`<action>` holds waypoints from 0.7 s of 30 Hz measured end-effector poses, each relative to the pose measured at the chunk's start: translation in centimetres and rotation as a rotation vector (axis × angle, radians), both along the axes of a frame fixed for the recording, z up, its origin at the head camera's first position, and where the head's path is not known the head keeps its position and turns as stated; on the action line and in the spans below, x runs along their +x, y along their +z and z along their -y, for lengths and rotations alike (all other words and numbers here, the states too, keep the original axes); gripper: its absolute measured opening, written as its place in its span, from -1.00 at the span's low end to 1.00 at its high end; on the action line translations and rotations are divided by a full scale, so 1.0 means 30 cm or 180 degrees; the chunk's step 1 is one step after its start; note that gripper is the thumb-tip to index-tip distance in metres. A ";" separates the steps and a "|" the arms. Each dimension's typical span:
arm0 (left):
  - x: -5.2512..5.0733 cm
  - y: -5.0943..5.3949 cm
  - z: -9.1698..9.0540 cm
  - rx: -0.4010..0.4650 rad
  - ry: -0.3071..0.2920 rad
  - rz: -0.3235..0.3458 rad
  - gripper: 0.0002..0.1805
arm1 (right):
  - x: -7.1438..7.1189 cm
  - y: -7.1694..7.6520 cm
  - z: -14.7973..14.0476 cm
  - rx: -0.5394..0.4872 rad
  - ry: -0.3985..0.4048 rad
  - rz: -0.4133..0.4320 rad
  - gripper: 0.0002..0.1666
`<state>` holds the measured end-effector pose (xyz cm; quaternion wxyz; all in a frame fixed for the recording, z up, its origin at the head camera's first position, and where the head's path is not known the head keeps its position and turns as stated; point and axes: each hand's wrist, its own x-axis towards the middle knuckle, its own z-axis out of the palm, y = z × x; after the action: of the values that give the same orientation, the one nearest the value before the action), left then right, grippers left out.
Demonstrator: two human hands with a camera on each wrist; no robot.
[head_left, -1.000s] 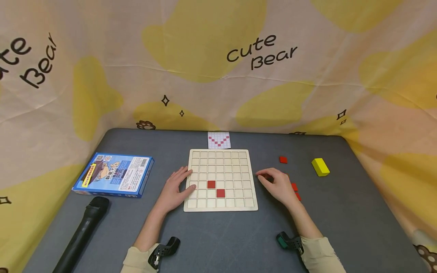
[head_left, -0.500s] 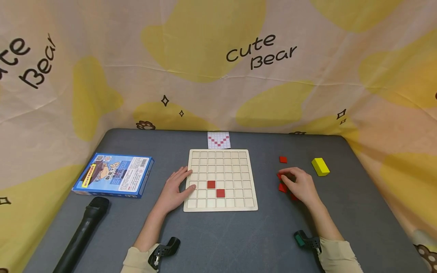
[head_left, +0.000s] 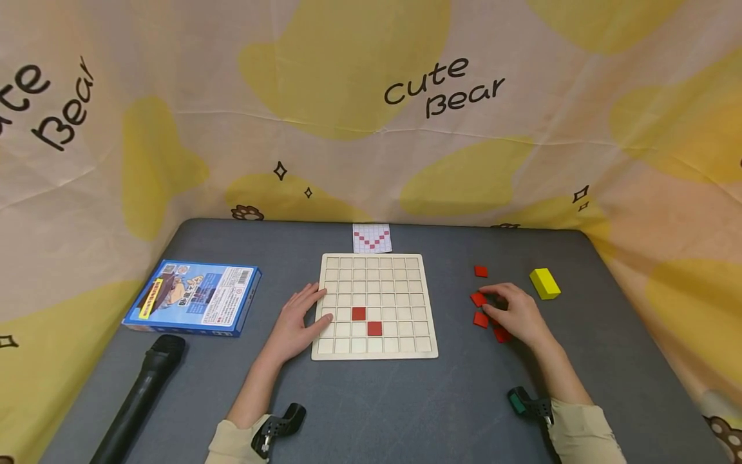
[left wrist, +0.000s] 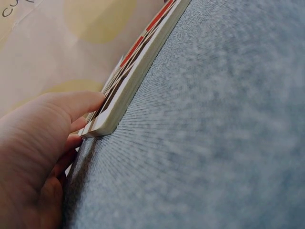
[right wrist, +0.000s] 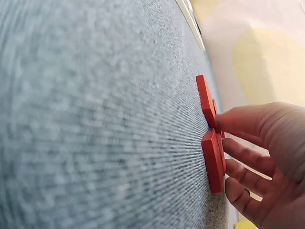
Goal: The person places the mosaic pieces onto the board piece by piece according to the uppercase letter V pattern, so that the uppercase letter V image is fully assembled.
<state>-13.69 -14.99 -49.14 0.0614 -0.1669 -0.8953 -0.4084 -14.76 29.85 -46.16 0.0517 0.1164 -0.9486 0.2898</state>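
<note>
A pale wooden grid board (head_left: 400,300) lies on the table with two red square tiles (head_left: 359,314) in its cells. My left hand (head_left: 298,323) rests at the board's left edge, thumb over the top and fingers spread along the side. Right of the board, my right hand (head_left: 516,314) hovers low among several loose red tiles (head_left: 480,319). Its thumb and forefinger are apart, just beside a red tile (head_left: 478,299). In the right wrist view the thumb tip meets or nearly meets a red tile (right wrist: 206,101); the hand partly covers others.
A pattern card (head_left: 372,238) with pink squares lies behind the board. One red tile (head_left: 481,271) and a yellow block (head_left: 545,284) sit farther right. On the left are a blue box (head_left: 194,296) and a black microphone (head_left: 139,396). A printed cloth (head_left: 348,84) hangs behind the table.
My right hand has moved right, from beside the board to the loose red tiles, then drawn back slightly, showing more of them. The left hand and board stay still.
</note>
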 end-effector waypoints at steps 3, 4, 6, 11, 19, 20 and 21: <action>-0.001 0.002 0.002 0.0003 -0.0001 0.0049 -0.39 | -0.004 0.001 0.004 0.0018 -0.0023 -0.0004 -0.68; -0.001 0.002 0.003 0.0006 0.0000 0.0067 -0.38 | -0.005 0.001 0.006 0.0021 -0.0049 0.0001 -0.69; -0.002 0.001 0.003 -0.0015 -0.0001 0.0080 -0.38 | -0.006 0.002 0.011 0.0029 -0.0110 0.0009 -0.70; -0.002 -0.001 0.003 -0.0029 0.0012 0.0094 -0.37 | -0.006 0.006 0.032 0.0041 -0.0217 0.0053 -0.69; -0.003 0.004 0.001 -0.0048 0.0011 0.0096 -0.38 | -0.015 0.006 0.094 -0.0039 -0.0223 0.0054 -0.69; -0.002 0.005 0.001 -0.0053 0.0017 0.0102 -0.38 | -0.017 0.004 0.104 -0.0052 -0.0217 0.0038 -0.69; -0.002 0.005 0.001 -0.0056 0.0023 0.0108 -0.38 | -0.019 0.002 0.115 -0.0059 -0.0203 0.0014 -0.69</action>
<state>-13.75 -15.01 -48.98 0.0463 -0.1573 -0.9004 -0.4031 -15.34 26.41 -46.10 0.0599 0.0850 -0.9492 0.2970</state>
